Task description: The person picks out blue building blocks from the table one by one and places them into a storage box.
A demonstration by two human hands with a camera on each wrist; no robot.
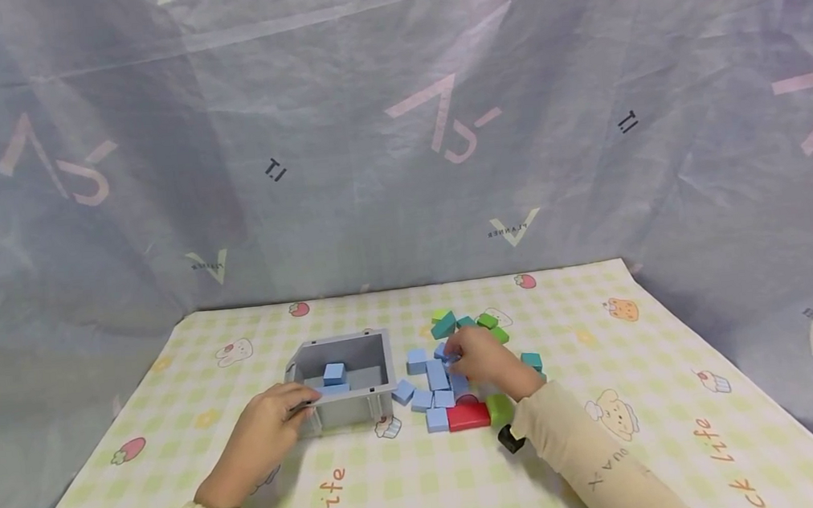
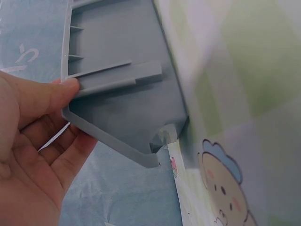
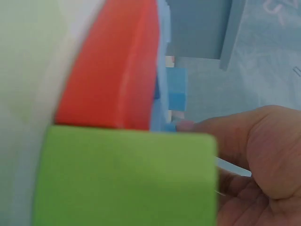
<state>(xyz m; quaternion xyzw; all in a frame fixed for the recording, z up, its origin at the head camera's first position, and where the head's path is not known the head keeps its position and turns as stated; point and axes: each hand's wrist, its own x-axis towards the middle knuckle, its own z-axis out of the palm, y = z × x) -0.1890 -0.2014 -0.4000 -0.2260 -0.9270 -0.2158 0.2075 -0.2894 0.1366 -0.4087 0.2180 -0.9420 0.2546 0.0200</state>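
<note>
A grey plastic bin [image 1: 355, 409] stands left of centre on the table, with two blue blocks inside, one of them a cube [image 1: 334, 373]. My left hand [image 1: 265, 424] grips its near left corner; in the left wrist view the thumb [image 2: 70, 87] lies over the rim and the fingers curl beneath. To the right of the bin, my right hand [image 1: 484, 354] reaches into a group of blue blocks [image 1: 436, 375]. Its thumb and fingers pinch a small blue block [image 1: 441, 353], partly hidden by the hand. The right wrist view shows the thumb tip [image 3: 186, 125] against blue.
A red block [image 1: 468, 417] and a light green block [image 1: 499, 409] lie at the near side of the blue group. Teal blocks [image 1: 445, 326] and green blocks [image 1: 487, 321] sit behind the right hand. Another teal block [image 1: 531, 361] is right of it. A checked cloth [image 1: 192, 369] covers the table.
</note>
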